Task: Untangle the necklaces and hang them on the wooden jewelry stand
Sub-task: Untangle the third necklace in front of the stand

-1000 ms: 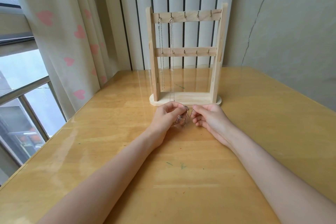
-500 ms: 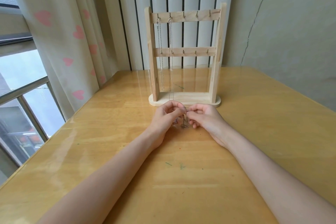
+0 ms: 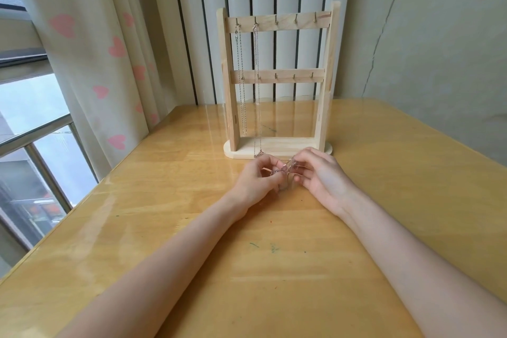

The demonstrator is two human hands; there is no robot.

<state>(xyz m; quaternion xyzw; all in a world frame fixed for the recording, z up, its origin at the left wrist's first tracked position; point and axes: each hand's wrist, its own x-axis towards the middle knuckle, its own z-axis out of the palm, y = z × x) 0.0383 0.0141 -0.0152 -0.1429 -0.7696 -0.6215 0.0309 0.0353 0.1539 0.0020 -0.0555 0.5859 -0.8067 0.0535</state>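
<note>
**Knot worked loose in front of the half-filled stand**

The wooden table [image 3: 384,173] carries the wooden jewelry stand [image 3: 277,145] upright at its far side. Two hung necklaces [image 3: 241,85] drop straight down from the two leftmost top hooks.

Just before the base, the left hand [image 3: 255,181] and right hand [image 3: 321,175] each pinch the tangled chain [image 3: 285,169], fingers curled close. The short stretch between them runs left to right, rising slightly toward the right hand.

Pulling apart too hard would likely tighten the knot or snap a link. The left hand is also near the longer chain's pendant; a nudge there might unhook it.
</note>
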